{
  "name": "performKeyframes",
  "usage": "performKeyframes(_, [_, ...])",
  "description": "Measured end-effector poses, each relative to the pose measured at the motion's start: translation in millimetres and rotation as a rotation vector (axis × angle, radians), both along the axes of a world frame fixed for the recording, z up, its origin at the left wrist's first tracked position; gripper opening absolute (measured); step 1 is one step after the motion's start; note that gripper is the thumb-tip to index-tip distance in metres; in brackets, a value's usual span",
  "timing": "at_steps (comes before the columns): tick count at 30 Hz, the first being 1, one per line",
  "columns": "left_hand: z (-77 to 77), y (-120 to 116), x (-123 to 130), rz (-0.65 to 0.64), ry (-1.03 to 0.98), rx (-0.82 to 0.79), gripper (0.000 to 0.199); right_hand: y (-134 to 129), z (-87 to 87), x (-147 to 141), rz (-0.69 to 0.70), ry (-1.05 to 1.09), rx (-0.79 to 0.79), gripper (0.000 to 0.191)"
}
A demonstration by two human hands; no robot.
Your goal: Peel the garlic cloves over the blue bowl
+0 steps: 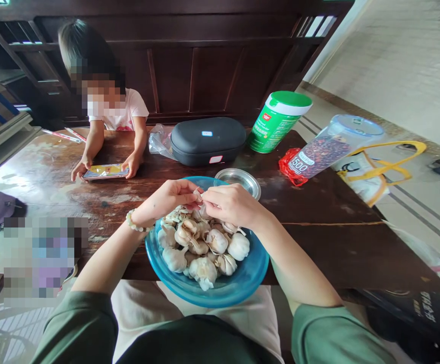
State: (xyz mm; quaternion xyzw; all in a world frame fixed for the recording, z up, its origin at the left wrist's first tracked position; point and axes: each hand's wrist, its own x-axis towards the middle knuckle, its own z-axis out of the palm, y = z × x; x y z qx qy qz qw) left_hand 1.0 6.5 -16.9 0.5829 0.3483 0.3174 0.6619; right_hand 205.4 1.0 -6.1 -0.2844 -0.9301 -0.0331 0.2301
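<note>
A blue bowl (208, 298) heaped with whole garlic bulbs (203, 270) stands at the table's near edge, partly over my lap. Above its far side my left hand (172, 199) and my right hand (231, 202) meet with fingers pinched together. Between them is a small pale piece of garlic (197, 196), mostly covered by the fingertips. Both hands appear to grip it, the left from one side and the right from the other. Just behind my right hand sits a shallow metal dish (248, 179), its front part hidden by that hand.
Across the dark wooden table (318, 253), a person holds a phone (106, 172). A black case (208, 139), a green-lidded canister (278, 124) and a clear jar (322, 149) on red plastic line the far side. A purple cap (0, 208) lies far left.
</note>
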Motion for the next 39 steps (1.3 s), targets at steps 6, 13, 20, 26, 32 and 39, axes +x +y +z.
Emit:
performKeyframes(6, [1.6, -0.7, -1.1, -0.054, -0.011, -0.012, 0.032, 0.4, -0.5, 1.2, 0.008, 0.036, 0.003, 0.021])
performKeyframes(13, [1.8, -0.4, -2.2, -0.049, -0.003, -0.059, 0.034, 1.6, -4.2, 4.2, -0.034, 0.074, -0.149, 0.014])
performKeyframes(20, [1.9, -0.2, -1.2, -0.061, 0.004, -0.060, 0.032, 1.4, -3.2, 5.5, -0.030, 0.092, -0.229, 0.013])
performKeyframes(26, [3.5, -2.1, -0.2, -0.052, 0.022, -0.058, 0.030, 1.9, -2.7, 5.2, 0.001, 0.124, -0.289, 0.011])
performKeyframes(32, [1.9, -1.3, -0.7, -0.053, 0.032, -0.043, 0.030, 1.8, -2.3, 5.7, 0.023, 0.114, -0.304, 0.014])
performKeyframes(39, [2.3, 0.2, 0.0, -0.054, 0.033, -0.062, 0.032, 2.1, -2.5, 4.2, -0.010, 0.074, -0.258, 0.021])
